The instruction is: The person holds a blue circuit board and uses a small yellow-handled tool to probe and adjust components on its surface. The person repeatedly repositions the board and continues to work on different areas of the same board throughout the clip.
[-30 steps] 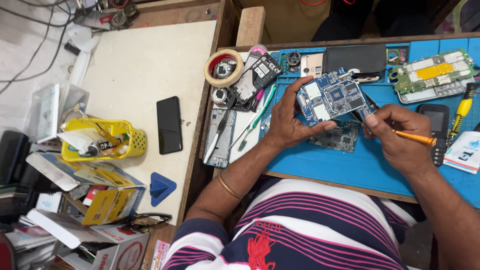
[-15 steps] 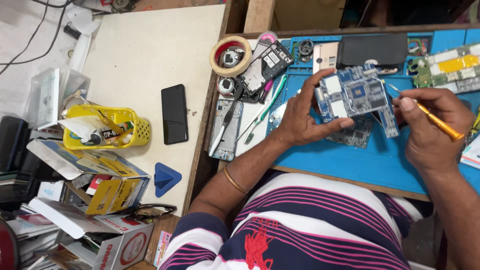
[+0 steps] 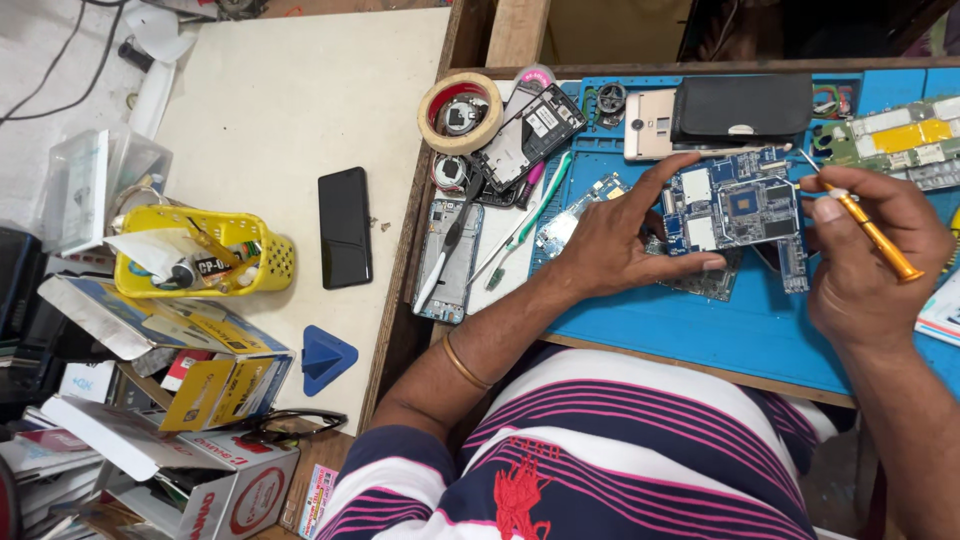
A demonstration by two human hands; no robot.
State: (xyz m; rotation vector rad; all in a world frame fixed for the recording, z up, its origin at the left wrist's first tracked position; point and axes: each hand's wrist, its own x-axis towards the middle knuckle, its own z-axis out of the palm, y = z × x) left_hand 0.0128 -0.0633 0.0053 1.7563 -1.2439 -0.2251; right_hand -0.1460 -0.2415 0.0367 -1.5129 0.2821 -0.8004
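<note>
My left hand [image 3: 615,240] holds a blue circuit board [image 3: 735,210] by its left edge, thumb beneath and fingers on top, just above the blue work mat [image 3: 700,330]. In my right hand [image 3: 865,255] is an orange-handled tool [image 3: 870,228], gripped like a pen, its thin metal tip at the board's upper right corner. A second, darker board [image 3: 712,283] lies under the held one on the mat.
A roll of tape [image 3: 460,112], an opened phone [image 3: 527,135], a phone frame [image 3: 450,260], a black case [image 3: 740,108] and a green-yellow board [image 3: 895,140] lie around the mat. Left, on the pale table, sit a black phone [image 3: 345,227], a yellow basket [image 3: 205,255], a blue triangular pick [image 3: 325,357] and boxes [image 3: 180,400].
The tool tip has moved from the board's lower right edge up to its upper right corner. The view has shifted slightly; my left hand keeps hold of the board.
</note>
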